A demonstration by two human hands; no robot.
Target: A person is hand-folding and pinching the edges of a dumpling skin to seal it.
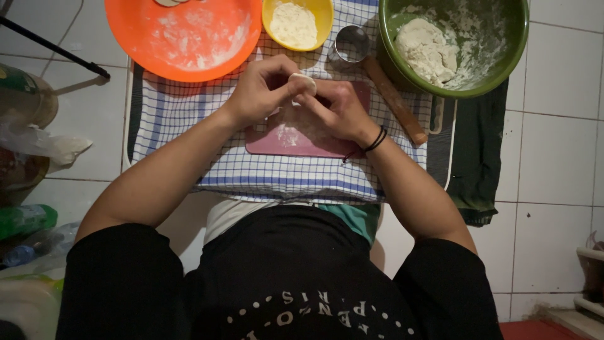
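My left hand (261, 88) and my right hand (340, 110) meet above a pink cutting board (296, 143). Together they pinch a small round piece of pale dough (303, 82) between the fingertips. A black band circles my right wrist. The board lies on a blue-and-white checked cloth (189, 113) and carries a dusting of flour. A wooden rolling pin (393, 97) lies just right of my right hand.
An orange floured bowl (182, 38) sits at the back left, a yellow bowl (297, 22) with white filling in the middle, a green bowl (456, 41) with dough at the right. A metal ring cutter (351, 43) stands between them. White tiled floor surrounds the cloth.
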